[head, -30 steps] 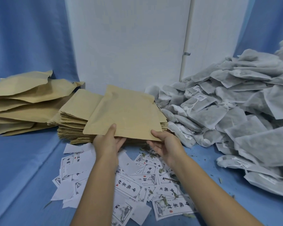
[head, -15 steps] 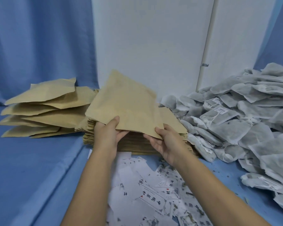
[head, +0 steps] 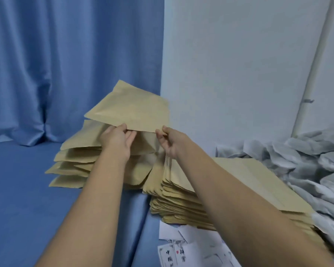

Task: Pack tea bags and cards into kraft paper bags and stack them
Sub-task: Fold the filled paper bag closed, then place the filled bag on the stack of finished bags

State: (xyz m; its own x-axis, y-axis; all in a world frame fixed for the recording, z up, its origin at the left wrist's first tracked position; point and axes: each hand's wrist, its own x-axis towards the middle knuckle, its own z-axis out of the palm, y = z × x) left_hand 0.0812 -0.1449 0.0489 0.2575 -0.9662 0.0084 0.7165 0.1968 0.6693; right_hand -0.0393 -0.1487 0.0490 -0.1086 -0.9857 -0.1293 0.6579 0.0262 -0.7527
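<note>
a blue curtain (head: 66,64) hangs beyond and left of both grips, and a pale wall (head: 239,64) stands beyond and to their right. the blue-covered counter (head: 27,189) spreads below them. a grey heap of tea bags (head: 307,164) lies well right of the right grip (head: 170,141). just below that grip sits a thick flat stack of kraft bags (head: 177,205), and the right forearm crosses over it. under the left grip (head: 117,139) and running off to its left is a looser pile of puffed kraft bags (head: 75,151). one kraft bag (head: 131,110) is held in the air above that pile, tilted, its far corner raised. the left grip pinches its near edge, thumb on top and fingers beneath; the right grip pinches the near right corner between curled fingertips. printed cards (head: 174,253) lie scattered on the counter, near the person and below the right forearm.
</note>
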